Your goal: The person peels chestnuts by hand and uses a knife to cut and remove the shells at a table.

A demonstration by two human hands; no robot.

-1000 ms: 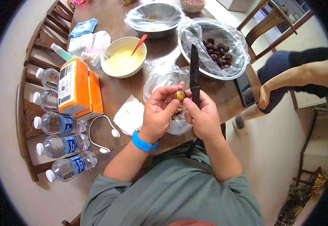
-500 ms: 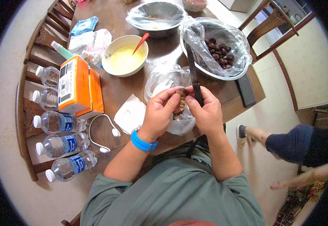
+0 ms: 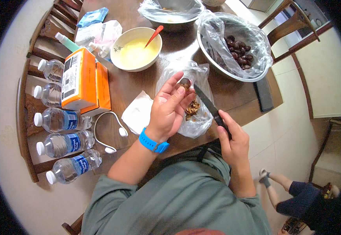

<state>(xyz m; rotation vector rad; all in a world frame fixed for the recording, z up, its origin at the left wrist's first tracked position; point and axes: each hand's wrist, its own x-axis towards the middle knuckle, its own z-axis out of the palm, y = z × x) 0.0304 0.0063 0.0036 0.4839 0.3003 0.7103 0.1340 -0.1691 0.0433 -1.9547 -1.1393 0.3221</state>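
Observation:
My left hand (image 3: 167, 108) is pinched round a brown chestnut (image 3: 185, 83) between thumb and fingers. In my right hand (image 3: 235, 138) is the handle of a black knife (image 3: 207, 102), its blade pointing up and left with the tip close to the chestnut. Beneath both hands lies a clear plastic bag (image 3: 199, 124) with broken brown shell pieces (image 3: 192, 109) on it. A metal bowl (image 3: 245, 79) lined with clear plastic holds several dark chestnuts (image 3: 239, 53) at the upper right.
A white bowl (image 3: 120, 64) of pale yellow contents holds a red spoon (image 3: 153, 37). Another plastic-lined bowl (image 3: 172, 26) stands behind. Several water bottles (image 3: 67, 141), orange boxes (image 3: 86, 80), a white napkin (image 3: 136, 111) and a white cord (image 3: 96, 135) lie leftward. A person (image 3: 299, 199) is at lower right.
My hands have moved apart. The knife has swung from upright beside my right fingers to a slant, with its tip near the chestnut. The person at right has moved lower in view.

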